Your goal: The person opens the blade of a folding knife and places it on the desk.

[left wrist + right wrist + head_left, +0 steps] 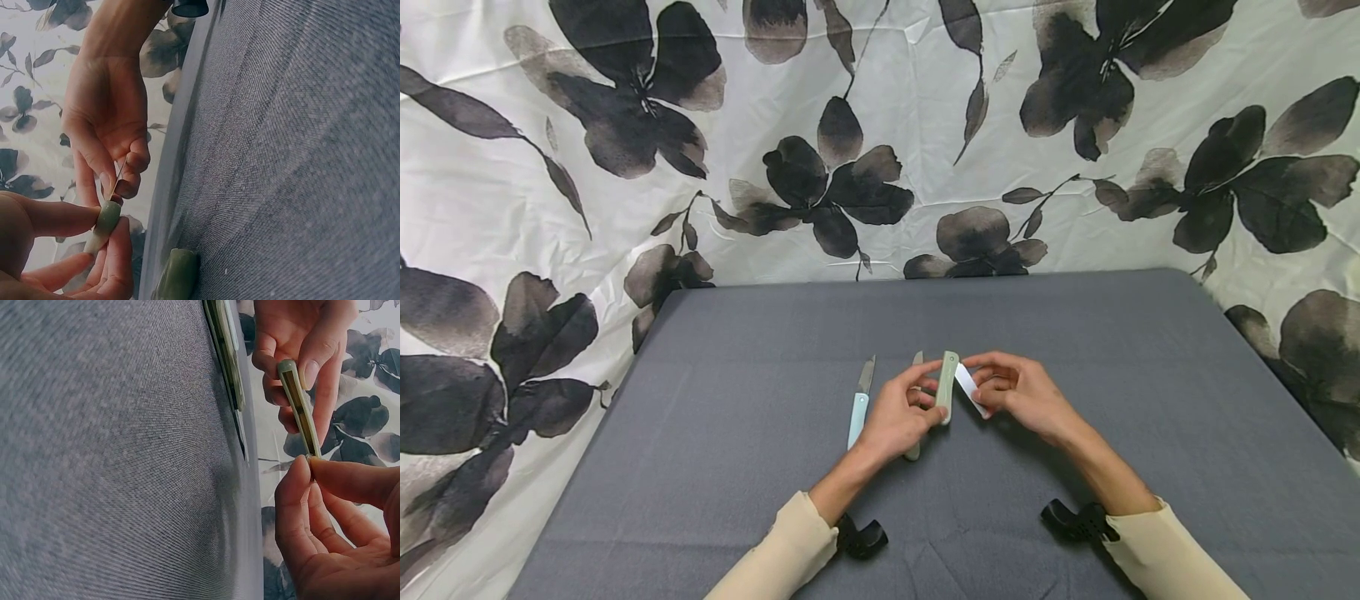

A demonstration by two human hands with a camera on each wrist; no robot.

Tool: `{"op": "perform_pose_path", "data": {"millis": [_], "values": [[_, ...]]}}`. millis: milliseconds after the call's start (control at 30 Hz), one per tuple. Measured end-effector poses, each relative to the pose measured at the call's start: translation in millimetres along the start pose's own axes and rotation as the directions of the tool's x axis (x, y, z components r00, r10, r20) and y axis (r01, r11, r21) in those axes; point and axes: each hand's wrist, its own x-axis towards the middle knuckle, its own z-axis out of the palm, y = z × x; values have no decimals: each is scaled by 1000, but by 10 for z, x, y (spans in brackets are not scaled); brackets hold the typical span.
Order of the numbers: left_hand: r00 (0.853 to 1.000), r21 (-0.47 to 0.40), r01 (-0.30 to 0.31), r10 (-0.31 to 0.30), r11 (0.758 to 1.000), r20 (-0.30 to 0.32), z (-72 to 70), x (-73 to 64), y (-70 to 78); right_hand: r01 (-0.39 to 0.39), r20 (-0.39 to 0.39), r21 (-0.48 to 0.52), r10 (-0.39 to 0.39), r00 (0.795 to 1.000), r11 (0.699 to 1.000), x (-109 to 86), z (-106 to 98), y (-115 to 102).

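Note:
A folding knife with a pale green handle (948,387) is held up between both hands, its shiny blade (971,388) swung partway out at an angle. My left hand (901,417) grips the handle between thumb and fingers. On the other side, my right hand (1022,393) pinches the blade with thumb and fingers. In the right wrist view the slot along the handle (300,409) faces the camera. Partly hidden behind my left hand, a second green-handled knife (913,452) lies unfolded on the cloth. Left of it lies an unfolded knife with a light blue handle (857,419).
A grey cloth (760,467) covers the table, with a few creases near the front. Behind and to the sides hangs a white sheet (940,100) with dark flowers. Black wrist mounts (865,540) sit under both forearms, close over the cloth.

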Motion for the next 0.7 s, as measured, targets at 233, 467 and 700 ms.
{"op": "perform_pose_path", "data": {"millis": [233, 467, 700], "values": [[1000, 1, 9, -9, 1000, 14, -9, 0, 8, 9, 14, 9, -9, 1000, 1000, 0, -7, -6], [999, 19, 15, -15, 1000, 32, -39, -10, 29, 19, 31, 4, -19, 999, 1000, 7, -28, 1], [998, 18, 19, -20, 1000, 53, -57, -17, 21, 15, 44, -1, -15, 999, 1000, 0, -48, 23]]}}
